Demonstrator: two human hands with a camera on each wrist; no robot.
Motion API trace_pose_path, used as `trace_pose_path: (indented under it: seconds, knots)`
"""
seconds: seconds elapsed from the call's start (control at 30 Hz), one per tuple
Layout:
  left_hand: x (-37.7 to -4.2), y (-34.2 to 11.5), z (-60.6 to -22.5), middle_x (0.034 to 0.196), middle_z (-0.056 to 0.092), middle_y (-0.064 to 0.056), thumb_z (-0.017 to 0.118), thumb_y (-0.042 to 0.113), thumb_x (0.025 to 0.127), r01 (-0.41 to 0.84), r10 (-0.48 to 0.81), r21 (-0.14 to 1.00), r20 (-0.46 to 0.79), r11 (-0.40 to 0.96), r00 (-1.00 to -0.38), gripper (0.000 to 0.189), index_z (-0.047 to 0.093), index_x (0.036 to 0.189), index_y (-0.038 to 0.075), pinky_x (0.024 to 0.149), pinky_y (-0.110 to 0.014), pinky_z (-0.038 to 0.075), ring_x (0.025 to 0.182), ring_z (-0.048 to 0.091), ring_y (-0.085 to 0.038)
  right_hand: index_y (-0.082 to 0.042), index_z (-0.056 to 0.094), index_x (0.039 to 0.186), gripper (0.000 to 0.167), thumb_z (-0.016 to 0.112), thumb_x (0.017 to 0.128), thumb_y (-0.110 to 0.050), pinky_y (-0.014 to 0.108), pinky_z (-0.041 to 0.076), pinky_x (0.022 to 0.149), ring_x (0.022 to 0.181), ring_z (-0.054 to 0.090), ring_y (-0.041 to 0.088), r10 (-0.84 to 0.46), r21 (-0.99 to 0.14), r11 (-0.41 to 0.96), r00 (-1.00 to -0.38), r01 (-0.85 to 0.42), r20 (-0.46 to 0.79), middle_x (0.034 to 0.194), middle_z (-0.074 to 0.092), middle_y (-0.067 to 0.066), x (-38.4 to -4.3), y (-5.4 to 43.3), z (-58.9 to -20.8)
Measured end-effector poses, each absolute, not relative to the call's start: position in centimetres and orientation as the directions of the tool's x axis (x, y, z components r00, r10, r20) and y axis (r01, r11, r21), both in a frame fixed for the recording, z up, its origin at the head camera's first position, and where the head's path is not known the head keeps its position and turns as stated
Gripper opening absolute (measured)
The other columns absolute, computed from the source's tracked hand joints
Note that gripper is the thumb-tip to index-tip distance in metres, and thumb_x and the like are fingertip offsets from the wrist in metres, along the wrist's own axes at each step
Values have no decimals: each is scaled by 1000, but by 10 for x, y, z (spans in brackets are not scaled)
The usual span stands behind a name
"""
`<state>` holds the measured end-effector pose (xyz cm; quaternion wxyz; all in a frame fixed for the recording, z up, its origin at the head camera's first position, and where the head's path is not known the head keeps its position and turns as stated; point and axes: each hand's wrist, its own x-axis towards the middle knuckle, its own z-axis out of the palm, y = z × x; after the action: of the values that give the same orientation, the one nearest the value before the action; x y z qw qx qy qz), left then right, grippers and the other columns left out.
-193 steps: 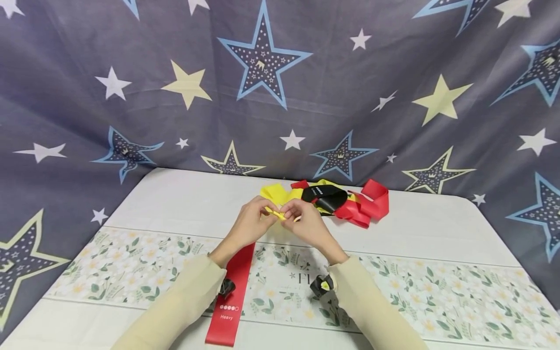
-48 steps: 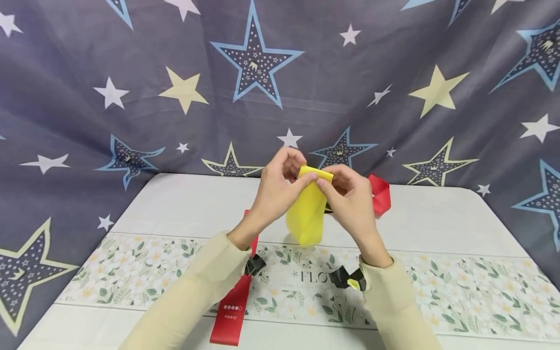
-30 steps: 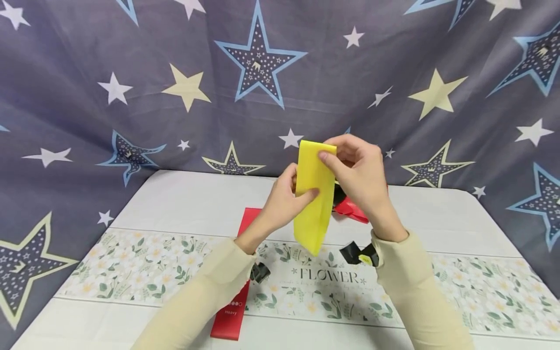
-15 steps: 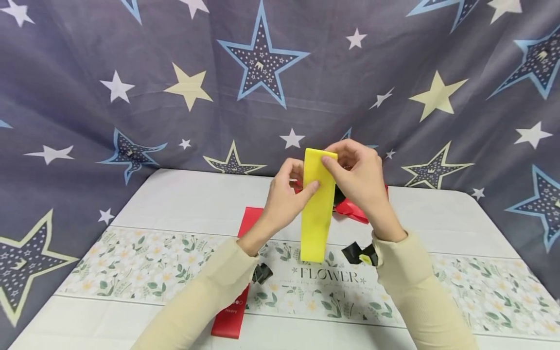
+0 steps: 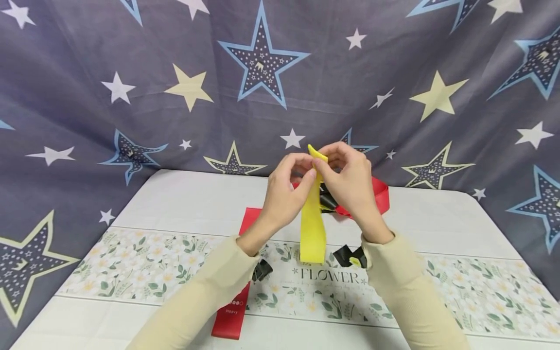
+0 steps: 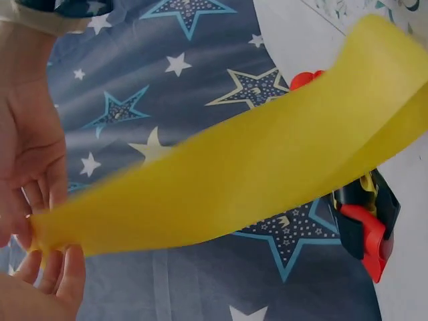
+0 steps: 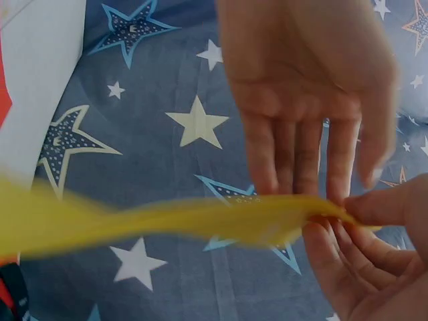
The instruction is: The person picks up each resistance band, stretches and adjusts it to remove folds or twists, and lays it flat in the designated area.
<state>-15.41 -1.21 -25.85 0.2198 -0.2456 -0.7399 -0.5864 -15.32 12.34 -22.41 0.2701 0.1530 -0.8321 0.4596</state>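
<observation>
A yellow resistance band [image 5: 312, 228] hangs in the air over the middle of the table, its top edge creased and twisted between my hands. My right hand [image 5: 350, 180] pinches the top between thumb and fingers. On the opposite edge my left hand [image 5: 286, 187] holds the band, its thumb in front and fingers behind. The left wrist view shows the band [image 6: 221, 194] stretching away from the fingertips as a wide loop. A red resistance band [image 5: 229, 318] printed "Heavy" lies flat on the table, partly hidden under my left forearm.
Behind my right hand lies a loose pile of red, black and yellow bands [image 5: 380, 197], partly covered in the head view. The white table [image 5: 210, 194] carries a floral strip lettered FLOWER. A dark star-patterned curtain [image 5: 144, 97] hangs along the back.
Earlier my hands worked on a yellow piece low by the pile; then the yellow band was raised and held spread flat. Since then its top has been folded narrow and my hands have come together.
</observation>
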Motion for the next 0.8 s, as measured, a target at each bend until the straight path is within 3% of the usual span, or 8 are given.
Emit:
trace_pose_path:
  seconds: [0.13,0.27,0.47,0.57,0.67,0.8]
  knots:
    - [-155,-18,-255,108,59,-16,54,10,95,559,121,819,547,131,-829,25,55,116,-2,79,-32,54,95,62,-24,1,68,101,18,68,86,-9,13,50,67,77,70,24,-57,-703,462,-809,-541,585,92,71,15,-153,119,-229]
    - [-157,-23,-253,105,61,-19,56,10,94,529,74,843,524,98,-849,27,54,117,-4,74,-22,53,93,64,-26,3,68,106,18,60,91,-5,16,51,72,83,68,27,-130,-716,402,-810,-571,572,98,69,17,-150,117,-232]
    - [-160,-29,-252,90,66,-20,62,10,91,514,3,849,518,121,-855,19,60,102,-5,67,-17,50,79,66,-16,2,68,107,19,58,92,-4,18,50,71,85,66,24,-183,-702,419,-811,-576,556,100,67,15,-142,111,-236]
    - [-161,-33,-253,83,68,-16,65,13,89,517,20,833,524,198,-852,15,64,95,-1,64,-20,49,73,65,-16,1,67,109,21,60,90,-4,17,51,71,86,67,23,-173,-734,411,-836,-541,520,101,69,14,-138,111,-240]
    - [-162,-37,-255,81,69,-15,67,13,88,508,58,828,510,238,-858,13,65,91,1,60,-26,53,70,66,-22,2,63,113,24,61,89,-2,18,53,76,92,67,25,-151,-784,382,-870,-490,470,106,67,16,-133,110,-245]
    - [-165,-41,-256,79,69,-16,67,11,87,446,56,866,446,225,-893,11,66,87,0,52,-32,56,61,67,-18,4,56,115,28,61,87,1,17,52,78,94,65,26,-87,-820,326,-879,-470,469,107,63,18,-126,107,-257]
